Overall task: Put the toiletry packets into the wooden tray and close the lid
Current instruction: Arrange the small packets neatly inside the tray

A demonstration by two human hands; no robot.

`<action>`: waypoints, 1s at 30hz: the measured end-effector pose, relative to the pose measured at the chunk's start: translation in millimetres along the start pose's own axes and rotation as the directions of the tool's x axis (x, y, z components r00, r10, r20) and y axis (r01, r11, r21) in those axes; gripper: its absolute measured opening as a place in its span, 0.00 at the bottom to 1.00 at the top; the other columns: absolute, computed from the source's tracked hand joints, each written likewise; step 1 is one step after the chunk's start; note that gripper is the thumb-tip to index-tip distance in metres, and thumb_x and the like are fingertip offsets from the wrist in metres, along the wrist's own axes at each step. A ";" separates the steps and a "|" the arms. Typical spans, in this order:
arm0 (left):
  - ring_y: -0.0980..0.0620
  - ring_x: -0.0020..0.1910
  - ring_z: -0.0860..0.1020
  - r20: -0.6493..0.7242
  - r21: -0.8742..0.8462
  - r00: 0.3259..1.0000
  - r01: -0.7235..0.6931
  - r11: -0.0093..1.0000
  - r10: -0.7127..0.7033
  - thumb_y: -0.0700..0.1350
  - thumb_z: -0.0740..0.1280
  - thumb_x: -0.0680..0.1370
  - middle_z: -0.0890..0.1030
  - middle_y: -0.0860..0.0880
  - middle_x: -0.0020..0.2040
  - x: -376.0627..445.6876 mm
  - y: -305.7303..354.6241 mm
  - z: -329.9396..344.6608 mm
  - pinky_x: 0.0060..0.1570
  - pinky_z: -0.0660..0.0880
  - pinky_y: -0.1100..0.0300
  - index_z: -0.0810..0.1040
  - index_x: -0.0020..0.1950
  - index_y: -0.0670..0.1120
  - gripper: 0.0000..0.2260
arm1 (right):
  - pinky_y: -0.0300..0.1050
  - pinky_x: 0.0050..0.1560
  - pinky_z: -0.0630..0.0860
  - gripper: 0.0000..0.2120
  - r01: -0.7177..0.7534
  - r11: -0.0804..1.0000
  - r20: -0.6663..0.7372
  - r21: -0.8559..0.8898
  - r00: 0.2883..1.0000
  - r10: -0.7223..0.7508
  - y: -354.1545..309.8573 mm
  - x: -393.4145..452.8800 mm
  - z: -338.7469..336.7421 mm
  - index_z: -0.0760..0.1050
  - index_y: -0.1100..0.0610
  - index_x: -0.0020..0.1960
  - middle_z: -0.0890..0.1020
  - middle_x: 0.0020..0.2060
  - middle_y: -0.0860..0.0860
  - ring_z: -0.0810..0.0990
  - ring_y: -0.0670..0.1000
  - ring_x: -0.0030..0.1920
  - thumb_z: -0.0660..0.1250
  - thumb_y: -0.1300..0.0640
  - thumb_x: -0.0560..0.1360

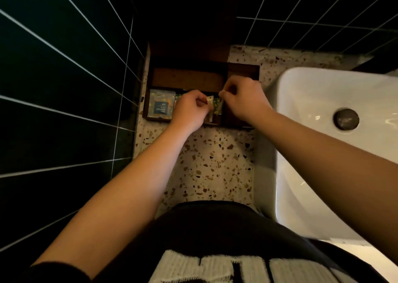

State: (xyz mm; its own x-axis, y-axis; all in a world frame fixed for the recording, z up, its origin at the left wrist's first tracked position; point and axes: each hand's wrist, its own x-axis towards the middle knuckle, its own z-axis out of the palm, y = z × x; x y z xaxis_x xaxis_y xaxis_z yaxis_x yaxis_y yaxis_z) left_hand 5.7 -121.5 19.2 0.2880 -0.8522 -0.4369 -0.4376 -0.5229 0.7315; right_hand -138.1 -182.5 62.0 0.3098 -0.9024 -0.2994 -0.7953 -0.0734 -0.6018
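Note:
A dark wooden tray (243, 71) stands at the back of the terrazzo counter, against the tiled wall. Its lid (189, 52) is raised at the rear. In the tray's front left compartment lies a shower cap packet (161, 107) with a dark label. My left hand (189, 112) pinches a small pale packet (210, 103) over the tray's middle. My right hand (243, 101) is closed beside it, fingertips pinching the edge of a green patterned packet (217, 108). Both hands hide most of the middle compartment.
A white basin (336, 144) with a round metal drain (346, 119) fills the right side. Dark green tiled walls (64, 88) close in on the left and behind. The speckled terrazzo counter (215, 166) runs between the tray and my body.

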 end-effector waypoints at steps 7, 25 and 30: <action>0.53 0.39 0.77 0.048 0.063 0.996 0.073 0.995 -0.076 0.42 0.71 0.78 0.79 0.52 0.39 17.4 0.9 11.3 0.33 0.70 0.60 0.79 0.49 0.48 0.03 | 0.46 0.40 0.72 0.10 -0.067 0.974 0.156 -0.218 0.982 0.102 -3.9 31.1 12.9 0.77 0.59 0.54 0.79 0.50 0.57 0.78 0.56 0.44 0.67 0.54 0.78; 0.46 0.48 0.81 -0.003 0.099 0.995 0.101 0.990 -0.101 0.40 0.73 0.76 0.83 0.46 0.48 27.2 -11.3 28.3 0.48 0.79 0.51 0.78 0.50 0.49 0.06 | 0.50 0.40 0.74 0.15 0.074 0.822 0.197 -0.565 0.979 0.048 1.7 26.0 36.9 0.75 0.58 0.63 0.74 0.59 0.57 0.80 0.61 0.53 0.67 0.61 0.77; 0.46 0.45 0.80 -0.032 0.116 0.998 0.049 0.992 -0.046 0.38 0.67 0.78 0.81 0.47 0.44 20.9 -10.5 25.2 0.45 0.79 0.50 0.77 0.47 0.49 0.05 | 0.51 0.44 0.76 0.16 0.074 0.890 0.166 -0.449 0.986 0.001 2.8 15.0 24.9 0.73 0.58 0.64 0.74 0.59 0.58 0.79 0.61 0.54 0.66 0.55 0.77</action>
State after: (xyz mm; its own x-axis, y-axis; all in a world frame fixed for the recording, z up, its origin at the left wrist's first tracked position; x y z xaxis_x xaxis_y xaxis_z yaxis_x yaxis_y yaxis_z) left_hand -5.2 -134.3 -10.8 0.3347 -0.8261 -0.4534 -0.5186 -0.5632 0.6433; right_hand -122.7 -185.6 37.4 0.3910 -0.8194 -0.4191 -0.9191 -0.3232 -0.2255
